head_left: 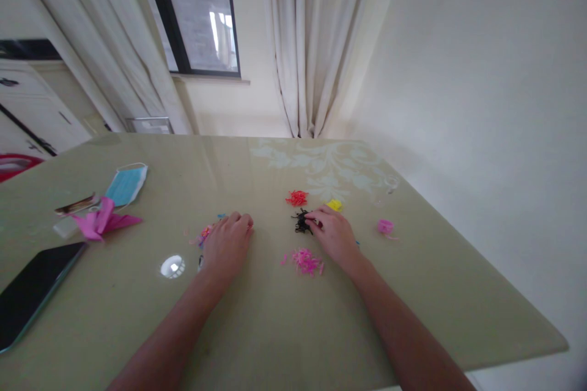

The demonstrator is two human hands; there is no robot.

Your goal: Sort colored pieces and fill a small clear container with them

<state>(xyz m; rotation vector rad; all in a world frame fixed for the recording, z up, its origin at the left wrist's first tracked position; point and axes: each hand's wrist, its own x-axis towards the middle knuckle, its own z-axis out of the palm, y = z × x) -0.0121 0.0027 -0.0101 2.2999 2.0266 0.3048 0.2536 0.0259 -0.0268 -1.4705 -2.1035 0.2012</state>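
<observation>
A small heap of black rubber bands (pixel 302 221) lies on the table, and my right hand (pixel 334 233) pinches at its right edge with thumb and fingers together. My left hand (pixel 228 244) rests with curled fingers beside a mixed-colour pile of small bands (pixel 204 234), partly covering it; what its fingertips hold, if anything, is hidden. Around the black heap are a red heap (pixel 297 198) behind it, a pink heap (pixel 307 261) in front, and yellow bands (pixel 334 204) just beyond my right hand.
Farther right sits a small pink clump (pixel 385 227). On the left are a pink folded-paper bird (pixel 104 220), a blue face mask (pixel 127 186) and a dark phone (pixel 36 290). A round light reflection shows on the glossy tabletop (pixel 257 330). A wall borders the table's right side.
</observation>
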